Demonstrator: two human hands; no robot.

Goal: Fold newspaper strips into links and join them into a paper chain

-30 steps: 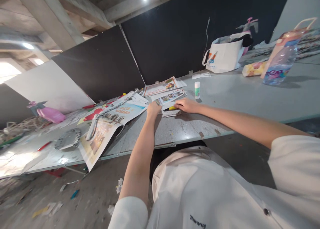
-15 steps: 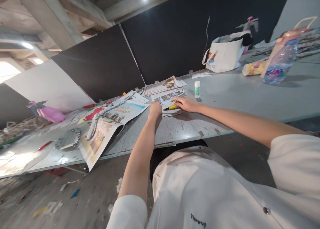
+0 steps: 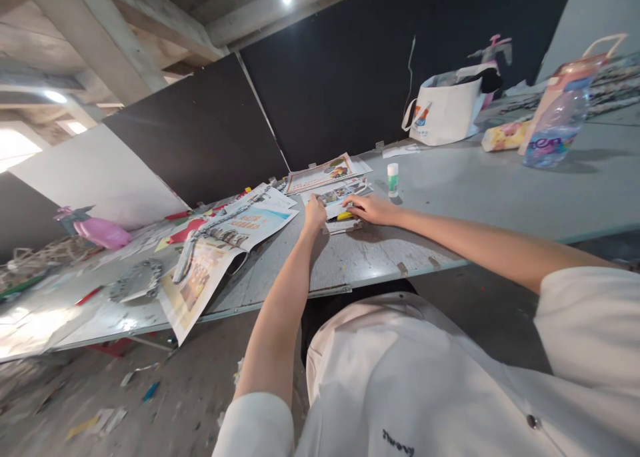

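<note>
My left hand (image 3: 315,214) is closed, its fingers pinching the left edge of a small printed paper (image 3: 334,210). Across from it, my right hand (image 3: 373,209) has its fingers curled down on the right side of that paper. A yellow-and-black tool (image 3: 345,215), which looks like a utility knife, lies just under the right fingers; whether they touch it I cannot tell. Both hands rest over a small stack of folded paper (image 3: 344,226) on the grey table. Behind them lie printed sheets (image 3: 327,174). A glue stick (image 3: 393,180) stands upright beyond my right hand.
An open magazine (image 3: 200,277) hangs over the table's front edge at left, with a grey twisted strip (image 3: 187,257) on it. A grey braided ring (image 3: 135,280), a red pen (image 3: 89,295) and a pink spray bottle (image 3: 103,232) lie farther left. At right stand a white bag (image 3: 443,114) and a water bottle (image 3: 557,130).
My left hand has moved slightly right, closer to my right hand and onto the paper's edge. The right hand has barely moved, and the view has shifted a little.
</note>
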